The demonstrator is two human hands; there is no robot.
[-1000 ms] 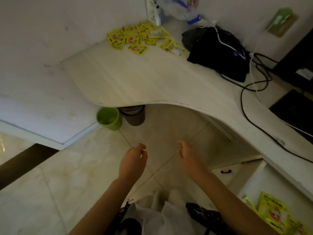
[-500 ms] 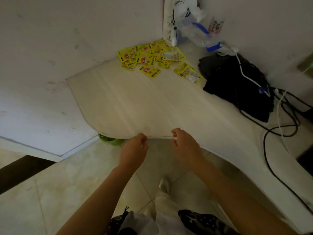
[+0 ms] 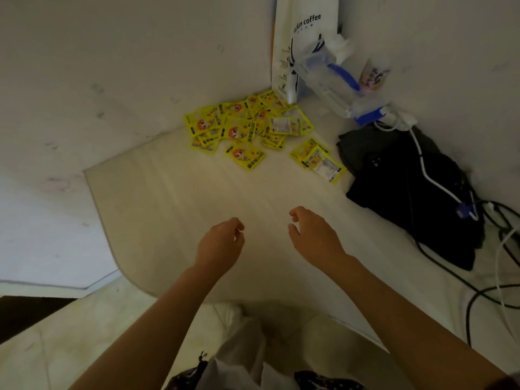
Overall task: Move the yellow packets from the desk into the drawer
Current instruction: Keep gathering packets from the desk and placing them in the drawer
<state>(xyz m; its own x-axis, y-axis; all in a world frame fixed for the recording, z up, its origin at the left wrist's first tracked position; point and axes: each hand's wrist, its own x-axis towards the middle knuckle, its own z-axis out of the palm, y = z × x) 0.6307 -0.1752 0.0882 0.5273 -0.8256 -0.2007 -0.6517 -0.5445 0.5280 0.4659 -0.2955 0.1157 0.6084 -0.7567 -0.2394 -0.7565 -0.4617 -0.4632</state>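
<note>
Both my hands hang over the bare middle of the desk, palms down, fingers loosely curled and gripping nothing. My left hand and my right hand sit side by side, a small gap between them, both well short of what I am after. I judge they are held this way because I am mid-reach, ready to gather a batch with both hands at once. The yellow packets lie in a loose, overlapping heap in the far corner of the desk, where the two walls meet. One packet lies alone just in front of the heap, and two more overlap each other off to the right, just beside a black bag. None has been lifted yet. The drawer they belong in is out of sight, so I cannot say what it holds or whether it stands open. Behind the heap, a white paper coffee bag stands upright against the corner; its inside is hidden. Beside it lies a clear plastic bag with blue trim, its contents too blurred to name. White and black cables trail across the black bag and off the desk's right side. Reaching in, I should keep clear of the two bags behind the heap.
</note>
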